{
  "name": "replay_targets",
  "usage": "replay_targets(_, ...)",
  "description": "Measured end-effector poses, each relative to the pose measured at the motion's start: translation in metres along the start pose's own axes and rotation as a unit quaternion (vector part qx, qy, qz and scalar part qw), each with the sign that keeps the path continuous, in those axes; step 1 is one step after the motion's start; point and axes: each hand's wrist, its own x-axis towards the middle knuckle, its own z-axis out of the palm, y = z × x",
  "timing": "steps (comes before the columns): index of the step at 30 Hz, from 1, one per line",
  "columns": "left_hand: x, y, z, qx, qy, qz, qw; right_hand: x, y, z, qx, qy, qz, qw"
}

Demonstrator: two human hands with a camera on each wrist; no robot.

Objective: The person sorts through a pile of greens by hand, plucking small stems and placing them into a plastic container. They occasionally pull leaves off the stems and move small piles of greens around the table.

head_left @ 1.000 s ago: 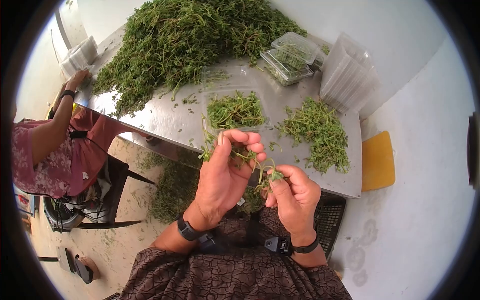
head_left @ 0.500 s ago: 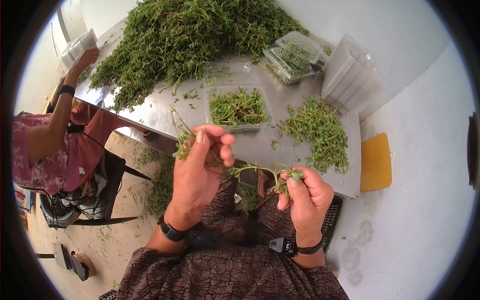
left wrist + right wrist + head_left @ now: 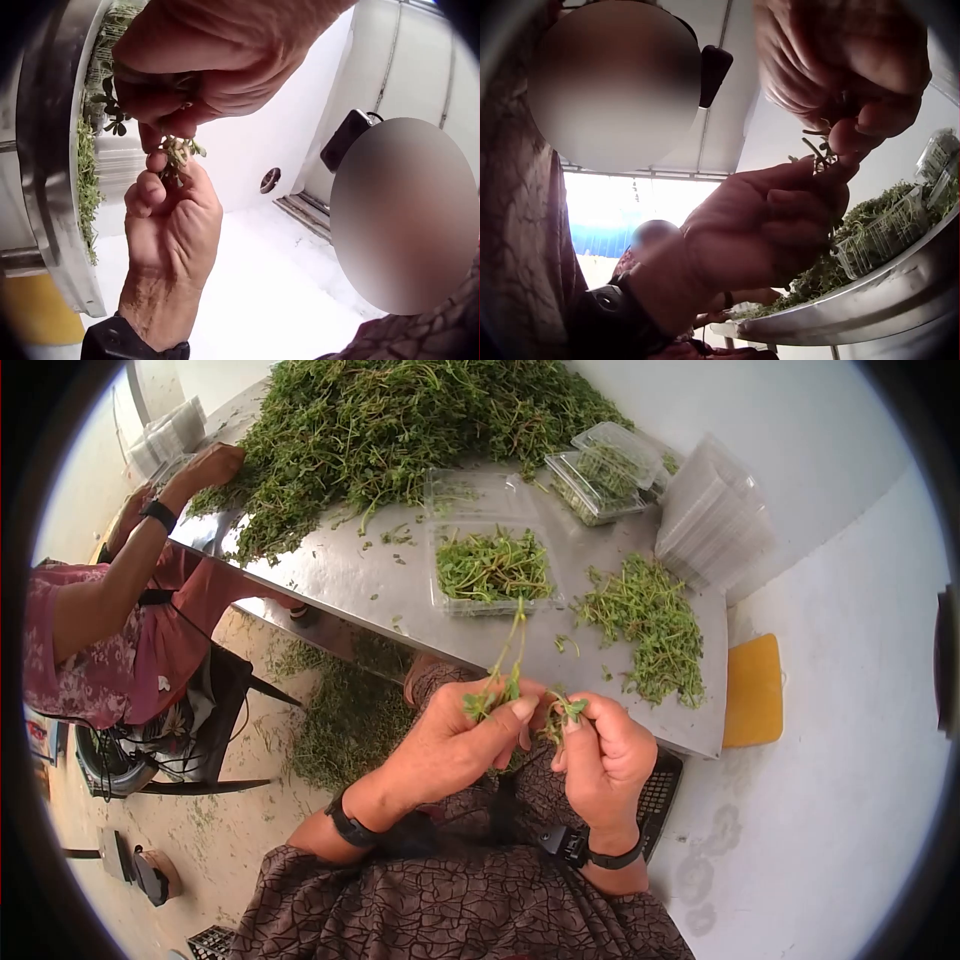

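Observation:
In the head view both hands meet over the lap, just in front of the table edge. My left hand [image 3: 455,735] pinches leafy green sprigs [image 3: 512,645] between thumb and fingers, their long stems pointing up toward the table. Close beside it, my right hand [image 3: 605,760] pinches a small bunch of green sprigs [image 3: 572,710], with leaves showing above the thumb. The left wrist view shows the fingertips of both hands close together around pale stems [image 3: 178,154]. A clear plastic clamshell box [image 3: 437,575] with its lid raised stands beyond the hands, filled with cut greens [image 3: 495,565].
A large heap of greens [image 3: 400,430] covers the back of the metal table [image 3: 345,585]. On the right lie a smaller pile of greens [image 3: 650,625], filled boxes [image 3: 600,480] and stacked clear containers [image 3: 712,510]. Another person [image 3: 95,620] sits at the left. A yellow board [image 3: 753,690] stands by the wall.
My hands first drew apart, pulling a stem between them, then came together again. The left hand has turned over, its back now facing up. At the left, the other person's arm has moved toward the heap.

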Motion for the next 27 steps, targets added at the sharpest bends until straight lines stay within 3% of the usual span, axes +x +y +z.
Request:
replay_targets(5,0.000,-0.012,-0.001,0.085,0.039,0.064,0.993,0.007,0.002,0.006,-0.158,0.024,-0.163,0.974)
replay_targets(8,0.000,-0.015,-0.003,0.102,0.044,0.100,0.989,0.007,0.003,0.008,-0.228,0.016,-0.166,0.959)
replay_targets(12,-0.002,-0.008,-0.005,0.097,0.052,0.068,0.992,0.012,-0.002,0.014,-0.220,0.019,-0.153,0.963)
replay_targets(18,-0.004,-0.001,-0.014,0.130,0.065,0.141,0.979,0.031,-0.011,0.022,-0.249,0.017,-0.168,0.954)
replay_targets(21,-0.013,0.004,-0.026,0.159,0.055,0.142,0.975,0.049,-0.005,0.012,-0.281,0.076,-0.172,0.941)
replay_targets(23,-0.014,-0.001,-0.034,0.092,0.101,0.160,0.978,0.059,-0.006,-0.001,-0.200,0.124,-0.095,0.967)
replay_targets(24,-0.014,0.001,-0.037,0.091,0.100,0.160,0.978,0.064,-0.014,0.000,-0.201,0.124,-0.095,0.967)
replay_targets(26,-0.013,0.006,-0.042,0.010,0.139,0.097,0.985,0.074,-0.039,0.003,-0.054,0.115,0.014,0.992)
replay_targets(27,-0.013,0.006,-0.043,0.002,0.144,0.102,0.984,0.081,-0.041,0.004,-0.044,0.091,0.019,0.995)
